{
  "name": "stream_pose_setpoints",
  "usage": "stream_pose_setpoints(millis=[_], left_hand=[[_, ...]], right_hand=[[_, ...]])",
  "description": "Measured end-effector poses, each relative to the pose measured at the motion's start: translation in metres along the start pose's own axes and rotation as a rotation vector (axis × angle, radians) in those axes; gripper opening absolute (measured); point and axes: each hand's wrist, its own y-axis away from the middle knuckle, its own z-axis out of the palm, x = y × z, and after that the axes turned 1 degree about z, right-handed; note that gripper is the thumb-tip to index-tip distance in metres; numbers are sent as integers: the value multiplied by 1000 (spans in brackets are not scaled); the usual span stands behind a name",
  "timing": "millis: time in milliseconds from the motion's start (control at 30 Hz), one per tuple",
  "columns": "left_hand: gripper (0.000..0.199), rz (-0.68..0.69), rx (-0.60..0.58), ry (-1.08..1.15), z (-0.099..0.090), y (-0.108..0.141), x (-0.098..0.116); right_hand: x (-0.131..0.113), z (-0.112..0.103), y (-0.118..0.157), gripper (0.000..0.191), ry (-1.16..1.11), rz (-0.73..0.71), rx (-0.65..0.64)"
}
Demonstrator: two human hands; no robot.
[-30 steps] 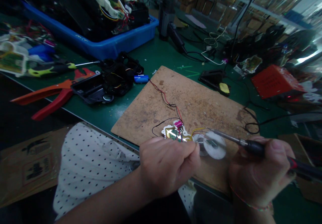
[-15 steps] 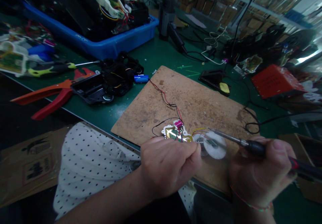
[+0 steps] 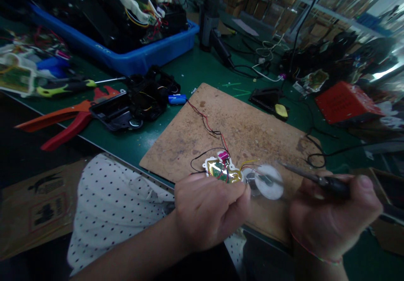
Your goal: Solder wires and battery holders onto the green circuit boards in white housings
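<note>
My right hand (image 3: pixel 334 213) grips a soldering iron (image 3: pixel 328 183) by its black handle, the metal shaft pointing left above the board. My left hand (image 3: pixel 213 211) is closed, thumb and fingers pressed together; what they hold, if anything, is hidden. Just beyond it lies a circuit board in a white frame (image 3: pixel 217 166), partly covered by the hand, with red, black and yellow wires. Beside the left fingertips stands a spool of solder (image 3: pixel 269 182) with a whitish flange. A blue battery cell (image 3: pixel 177 99) is at the far end of the red and black wires.
A brown work board (image 3: pixel 176 140) lies on the green table. To the left are orange-red cutters (image 3: pixel 74 115), a screwdriver (image 3: pixel 66 87), black housings (image 3: pixel 139 104) and a blue bin (image 3: pixel 132 60). A black stand with a yellow sponge (image 3: pixel 281 111) and a red box (image 3: pixel 349 102) sit right.
The soldering iron has drawn back to the right, its tip moving off the yellow wire's end. My left hand has barely shifted.
</note>
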Motion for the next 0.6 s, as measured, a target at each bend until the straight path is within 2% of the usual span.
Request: stream_pose_setpoints(millis=[133,200,300,367,467,533,600], left_hand=[[28,-2,22,36,-3,2,-1],[19,-47,119,35,-4,6,-4],[9,-194,306,29,-7,19,-15],[7,-278,315,27,-10,28,-26],[5,-313,312,4,-17,33,-38],[6,-301,358,-12,-22,27,-40],[6,-293,332,1,-26,13,-38]], right_hand=[[-2,-1,-5,31,-11,87,24],[-5,1,-5,32,-1,113,41],[-7,3,-4,32,4,139,71],[-8,4,-4,32,-2,155,93],[-10,5,-3,29,-24,193,131],[-11,6,-3,26,-40,211,150],[-12,5,-2,24,-48,216,160]])
